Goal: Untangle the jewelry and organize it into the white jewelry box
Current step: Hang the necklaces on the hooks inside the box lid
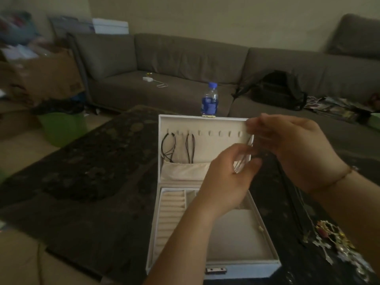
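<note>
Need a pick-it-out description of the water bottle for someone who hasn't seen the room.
Start at the open white jewelry box on the dark table. Directly behind the top edge of its raised lid stands the water bottle, in front of the grey sofa. It is the only clear bottle there, with a blue cap and blue label.

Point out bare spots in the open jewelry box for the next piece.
Free: the large compartment right of the ring rolls, and the lid hooks right of the two hung cords. Crowded: the jewelry pile outside the box.
</note>
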A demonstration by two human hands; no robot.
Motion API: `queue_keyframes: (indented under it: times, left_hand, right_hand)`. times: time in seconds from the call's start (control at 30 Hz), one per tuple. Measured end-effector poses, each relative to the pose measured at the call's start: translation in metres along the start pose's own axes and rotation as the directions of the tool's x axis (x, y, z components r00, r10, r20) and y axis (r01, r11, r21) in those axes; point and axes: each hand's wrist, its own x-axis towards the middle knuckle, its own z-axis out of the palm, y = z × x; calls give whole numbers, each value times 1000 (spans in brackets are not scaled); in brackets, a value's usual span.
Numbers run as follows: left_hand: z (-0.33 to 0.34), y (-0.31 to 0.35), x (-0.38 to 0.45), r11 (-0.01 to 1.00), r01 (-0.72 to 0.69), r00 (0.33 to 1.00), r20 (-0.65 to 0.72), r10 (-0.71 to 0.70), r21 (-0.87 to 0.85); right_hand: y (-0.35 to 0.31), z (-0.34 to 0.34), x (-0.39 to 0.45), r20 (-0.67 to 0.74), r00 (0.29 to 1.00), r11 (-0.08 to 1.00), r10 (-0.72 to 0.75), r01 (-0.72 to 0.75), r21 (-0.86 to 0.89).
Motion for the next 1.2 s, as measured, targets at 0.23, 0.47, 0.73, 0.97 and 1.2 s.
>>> queue_keyframes:
  times: [0.23, 0.47, 0.73, 0.97, 1.2]
  left_hand:
    - [-35, -26, 6, 998, 55, 996, -65, -54, 25]
    - [-61, -40, 7, 939, 231, 969, -22, -244, -257]
    - [-71, -52, 10, 766, 320, 945, 123, -304, -557]
    - [-74, -57, 7, 841, 303, 953, 155, -261, -448]
    - [-67, -65, 9, 949, 297, 955, 26, -296, -106]
  right_hand:
    - [-5, 14, 38, -17, 999, 958, -46, 49, 281]
    - [-6, 15, 52, 29, 991, 949, -132, 135, -284]
    - [0, 11, 73, 77, 997, 881, 0, 37, -472]
    - [-5, 4, 77, 254, 967, 768, -34, 188, -612]
    - [-21, -3, 77, 433, 900, 423, -47, 410, -808]
